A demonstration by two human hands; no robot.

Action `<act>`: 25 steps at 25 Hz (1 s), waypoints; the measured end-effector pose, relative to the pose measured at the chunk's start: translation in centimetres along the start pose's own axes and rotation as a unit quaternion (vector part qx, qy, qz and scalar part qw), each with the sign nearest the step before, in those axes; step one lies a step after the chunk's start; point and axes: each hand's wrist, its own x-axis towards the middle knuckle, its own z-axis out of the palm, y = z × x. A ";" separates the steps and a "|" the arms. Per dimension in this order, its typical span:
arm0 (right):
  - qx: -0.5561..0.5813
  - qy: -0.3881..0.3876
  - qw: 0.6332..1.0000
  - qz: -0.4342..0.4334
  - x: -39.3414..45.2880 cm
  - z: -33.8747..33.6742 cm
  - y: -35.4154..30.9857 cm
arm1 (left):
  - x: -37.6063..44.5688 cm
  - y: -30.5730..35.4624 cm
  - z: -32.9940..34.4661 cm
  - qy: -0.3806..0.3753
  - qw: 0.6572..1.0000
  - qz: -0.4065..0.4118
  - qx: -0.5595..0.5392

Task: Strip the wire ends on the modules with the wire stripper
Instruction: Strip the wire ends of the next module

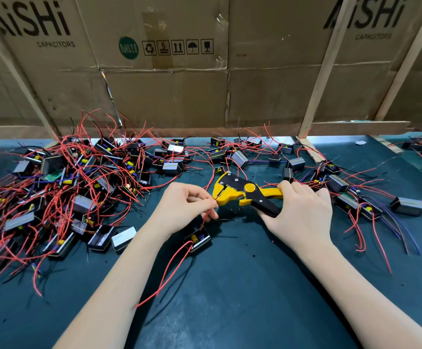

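The left hand (186, 202) pinches a red wire (206, 217) into the stripper (240, 193) that the right hand (298, 210) grips; next, I think, comes a squeeze

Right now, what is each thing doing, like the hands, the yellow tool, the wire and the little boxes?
left hand: fingers pinching a red wire at the tool's mouth.
right hand: closed around the tool's handles.
wire stripper: held above the mat, handles not squeezed together.
red wire: its end fed into the stripper.
module: lying on the mat under the left hand.
pile of modules: tangled, untouched.
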 end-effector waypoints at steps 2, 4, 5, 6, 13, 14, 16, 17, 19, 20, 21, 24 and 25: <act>0.004 -0.006 1.000 -0.005 0.0 -0.1 0.0 | 0.0 -0.1 0.0 -0.003 1.000 -0.002 0.000; 0.007 -0.019 1.000 -0.004 0.1 -0.2 0.0 | 0.1 -0.1 0.0 -0.004 1.000 -0.004 0.002; 0.004 -0.031 0.999 -0.002 0.1 -0.3 0.0 | 0.1 -0.2 0.0 -0.005 1.000 -0.005 0.003; -0.001 -0.042 0.999 0.000 0.1 -0.4 0.0 | 0.1 -0.2 0.1 -0.005 1.000 -0.006 0.004; -0.004 -0.040 0.999 0.016 -0.1 -0.2 0.0 | 0.3 -0.1 0.0 -0.011 1.000 -0.011 -0.007; -0.004 -0.041 0.999 0.023 0.0 0.0 0.2 | 0.3 -0.2 0.2 -0.014 1.000 -0.014 -0.004; 0.001 -0.024 0.999 0.034 0.1 0.4 0.5 | 0.4 -0.3 0.3 -0.013 1.000 -0.018 0.008; 0.001 -0.018 0.999 0.043 0.1 0.4 0.7 | 0.4 -0.4 0.3 -0.010 1.000 -0.019 0.013; -0.003 -0.021 0.998 0.065 0.1 0.6 1.1 | 0.6 -0.5 0.4 -0.002 1.000 -0.023 0.002; -0.002 -0.021 0.997 0.074 0.1 0.7 1.3 | 0.7 -0.5 0.5 0.004 1.000 -0.027 -0.015; 0.003 -0.019 0.996 0.084 0.2 0.6 1.5 | 0.7 -0.5 0.5 0.011 0.999 -0.031 -0.034; 0.031 -0.021 0.992 0.124 0.5 0.3 2.0 | 0.9 -0.4 0.7 0.034 0.995 -0.044 -0.084; 0.040 -0.026 0.989 0.138 0.6 0.2 2.2 | 0.9 -0.4 0.6 0.040 0.994 -0.052 -0.088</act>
